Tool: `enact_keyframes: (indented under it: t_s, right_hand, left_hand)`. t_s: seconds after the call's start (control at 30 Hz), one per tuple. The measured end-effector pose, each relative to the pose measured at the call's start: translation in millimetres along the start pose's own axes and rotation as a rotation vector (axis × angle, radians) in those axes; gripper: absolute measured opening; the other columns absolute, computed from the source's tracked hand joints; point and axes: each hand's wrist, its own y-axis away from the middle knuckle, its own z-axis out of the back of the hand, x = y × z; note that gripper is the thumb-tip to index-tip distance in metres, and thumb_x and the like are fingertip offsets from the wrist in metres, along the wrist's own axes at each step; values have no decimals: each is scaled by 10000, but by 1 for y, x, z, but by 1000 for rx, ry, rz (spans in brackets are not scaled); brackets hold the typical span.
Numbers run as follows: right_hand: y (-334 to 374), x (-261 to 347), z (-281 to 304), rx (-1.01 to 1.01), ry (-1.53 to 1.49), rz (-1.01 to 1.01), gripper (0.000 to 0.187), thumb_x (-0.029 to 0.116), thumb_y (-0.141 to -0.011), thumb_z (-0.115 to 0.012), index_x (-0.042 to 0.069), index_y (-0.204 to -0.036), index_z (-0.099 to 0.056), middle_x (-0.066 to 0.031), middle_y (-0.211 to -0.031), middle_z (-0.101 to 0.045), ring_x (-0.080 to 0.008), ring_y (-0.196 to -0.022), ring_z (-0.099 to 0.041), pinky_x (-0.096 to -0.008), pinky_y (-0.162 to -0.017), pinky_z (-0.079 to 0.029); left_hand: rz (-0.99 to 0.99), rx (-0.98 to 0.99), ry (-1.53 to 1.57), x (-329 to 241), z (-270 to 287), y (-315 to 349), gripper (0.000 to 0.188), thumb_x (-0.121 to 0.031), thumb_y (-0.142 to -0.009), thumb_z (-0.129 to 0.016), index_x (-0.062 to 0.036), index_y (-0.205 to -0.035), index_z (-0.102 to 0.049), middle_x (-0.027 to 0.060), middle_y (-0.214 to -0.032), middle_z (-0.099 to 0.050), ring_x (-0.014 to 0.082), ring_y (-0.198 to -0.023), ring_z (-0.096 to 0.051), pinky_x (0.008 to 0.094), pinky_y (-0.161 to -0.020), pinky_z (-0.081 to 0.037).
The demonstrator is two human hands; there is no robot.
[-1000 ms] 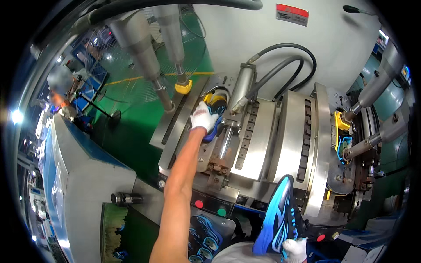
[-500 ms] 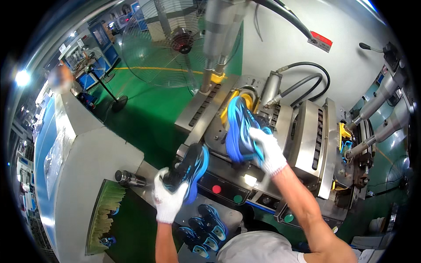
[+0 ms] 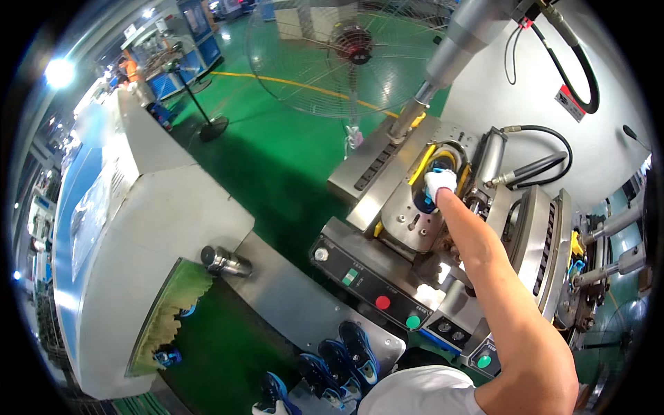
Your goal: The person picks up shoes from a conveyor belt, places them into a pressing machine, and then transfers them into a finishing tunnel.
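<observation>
My right hand (image 3: 440,183), in a white glove, reaches into the metal press (image 3: 409,225) and closes on a dark shoe (image 3: 423,202). The shoe sits at the yellow pads (image 3: 422,164) of the press, and my glove covers part of it. At the lower edge my left hand (image 3: 268,410), gloved too, is mostly cut off. It holds another dark shoe with blue trim (image 3: 274,389). Right beside it, several similar black and blue shoes (image 3: 339,361) rest on the metal shelf (image 3: 287,294).
A control panel (image 3: 366,280) with coloured buttons fronts the press. On the shelf lies a dark metallic cylinder (image 3: 226,261), beside a machine opening with a ragged green curtain (image 3: 169,315). A caged fan (image 3: 349,48) stands beyond. Metal rams (image 3: 462,52) and hoses surround the press.
My right hand has lowered its shoe into the press. My left hand has brought its shoe down from beside the panel to the shoes at the lower edge. The view has shifted.
</observation>
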Motion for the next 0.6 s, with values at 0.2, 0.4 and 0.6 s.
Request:
enact_keyframes:
  t_s: [0.2, 0.4, 0.6]
  right_hand:
    - [-56, -24, -29, 92, 847, 510, 323, 313, -901, -552, 117, -999, -789, -169, -1078, -755, -362, -1003, -725, -466, -841, -553]
    - [-122, -28, 18, 665, -381, -465, 199, 296, -937, -730, 117, -1003, -677, -72, -985, -706, -263, -816, -674, -482, -739, -578]
    - [236, 11, 115, 355, 40, 842, 748, 370, -998, -669, -63, -1536, -381, -239, -1573, -438, -286, -1422, -464, -399, -1197, -340]
  left_hand:
    - [140, 89, 525, 15, -74, 64, 867, -221, -723, -881, -26, -1460, -468, 179, -1282, -675, 329, -1187, -655, 394, -1060, -484]
    - [145, 194, 250, 18, -91, 65, 888, -523, -772, -811, -158, -1495, -447, 164, -1277, -696, 387, -1200, -639, 474, -1070, -459]
    - [136, 225, 244, 71, -93, 92, 828, -553, -788, -794, -175, -1450, -471, 145, -1285, -692, 383, -1208, -634, 493, -1089, -427]
